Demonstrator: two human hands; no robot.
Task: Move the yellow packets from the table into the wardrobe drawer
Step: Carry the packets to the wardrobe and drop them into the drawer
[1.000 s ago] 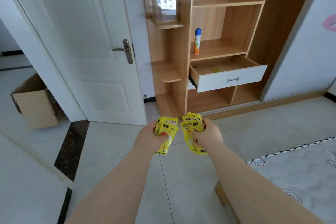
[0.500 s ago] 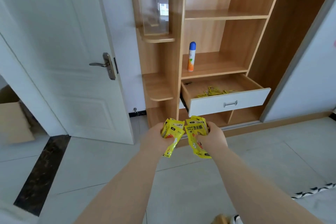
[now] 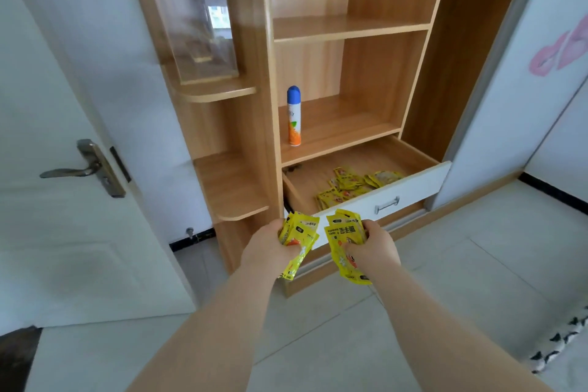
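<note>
Two handfuls of glossy yellow foil packets are held out just short of the open white-fronted wooden drawer [image 3: 410, 197], probably so both loads can be dropped in together. The left hand [image 3: 270, 251] has its fingers curled tight round one bunch [image 3: 299, 235]; the right hand [image 3: 372, 248] clamps another bunch [image 3: 345, 235] the same way. More yellow packets [image 3: 346, 186] already lie loose towards the drawer's right. They look thin, crinkly, printed with dark lettering and orange patches
</note>
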